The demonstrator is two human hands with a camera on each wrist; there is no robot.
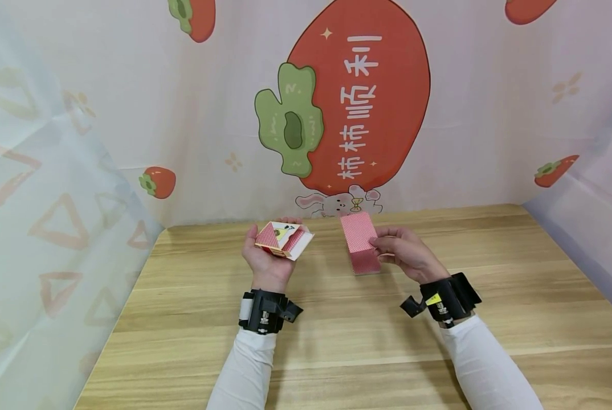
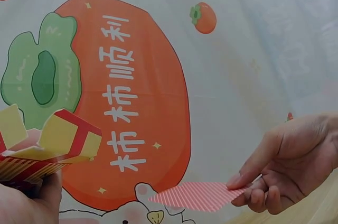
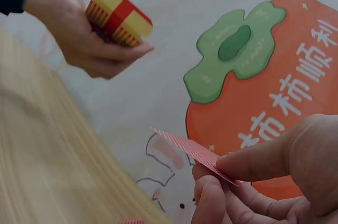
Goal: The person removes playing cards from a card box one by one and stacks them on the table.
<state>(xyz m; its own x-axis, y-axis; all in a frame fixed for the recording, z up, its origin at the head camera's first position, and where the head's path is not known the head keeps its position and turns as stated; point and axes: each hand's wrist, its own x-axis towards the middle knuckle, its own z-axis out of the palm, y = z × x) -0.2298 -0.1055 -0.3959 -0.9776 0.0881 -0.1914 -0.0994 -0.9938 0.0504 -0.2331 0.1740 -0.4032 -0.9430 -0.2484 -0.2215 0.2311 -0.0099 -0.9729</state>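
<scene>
The left hand (image 1: pixel 268 265) grips the open box (image 1: pixel 285 241) and the right hand (image 1: pixel 407 251) pinches a card (image 1: pixel 358 232) above the deck (image 1: pixel 364 263) on the table (image 1: pixel 490 256), where a light, level hold should prevent bending.

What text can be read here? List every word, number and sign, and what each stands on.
"柿柿顺利": on the large persimmon of the backdrop.
Card box: black marks, too small to read.
Left wrist strap, right wrist strap: white marks, too small to read.
Held card: patterned back, no text.
</scene>
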